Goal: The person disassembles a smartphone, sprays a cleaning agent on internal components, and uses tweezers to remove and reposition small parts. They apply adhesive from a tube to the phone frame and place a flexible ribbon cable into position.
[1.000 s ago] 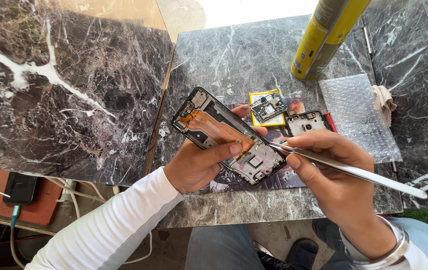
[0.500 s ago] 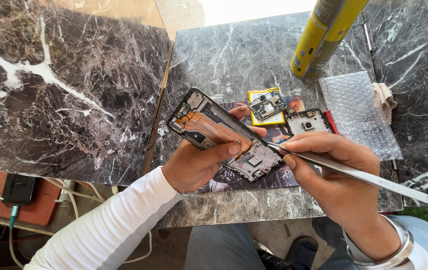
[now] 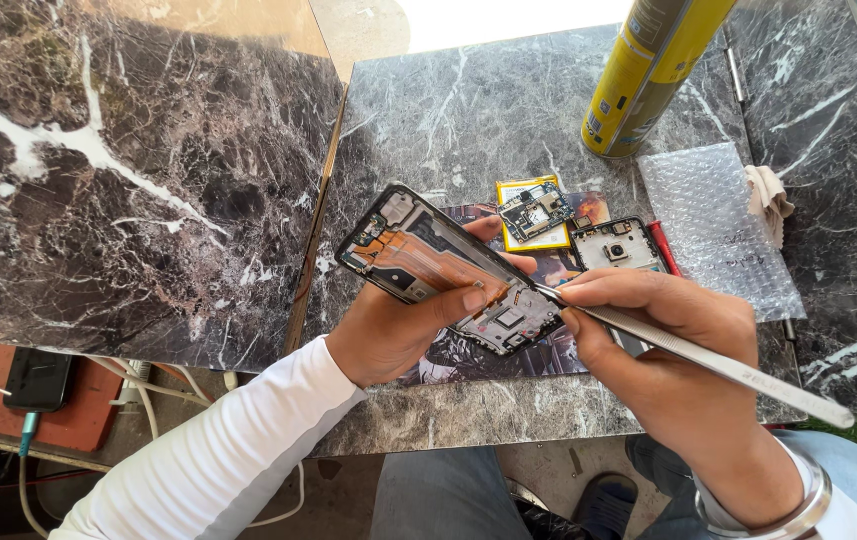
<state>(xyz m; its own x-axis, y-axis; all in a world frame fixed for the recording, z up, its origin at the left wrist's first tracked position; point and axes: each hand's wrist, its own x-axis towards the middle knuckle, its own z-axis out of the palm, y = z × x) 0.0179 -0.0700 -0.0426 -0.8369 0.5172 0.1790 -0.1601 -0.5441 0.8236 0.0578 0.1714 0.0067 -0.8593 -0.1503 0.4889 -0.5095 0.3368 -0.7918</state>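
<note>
My left hand grips an opened phone frame, its inside facing up, with orange flex parts and a small board showing. The thumb lies across its near edge. My right hand holds metal tweezers like a pen; their tips touch the phone frame near its lower right end. Both hands hover above a dark marble table. A white sleeve covers my left arm.
Behind the hands lie a small circuit board on a yellow card, a phone back piece with a camera hole, a red tool, a bubble-wrap sheet and a yellow spray can. A charging phone sits lower left.
The phone frame and both hands have shifted slightly; the tweezers' tips stay at the frame's lower end. Nothing was let go or picked up.
</note>
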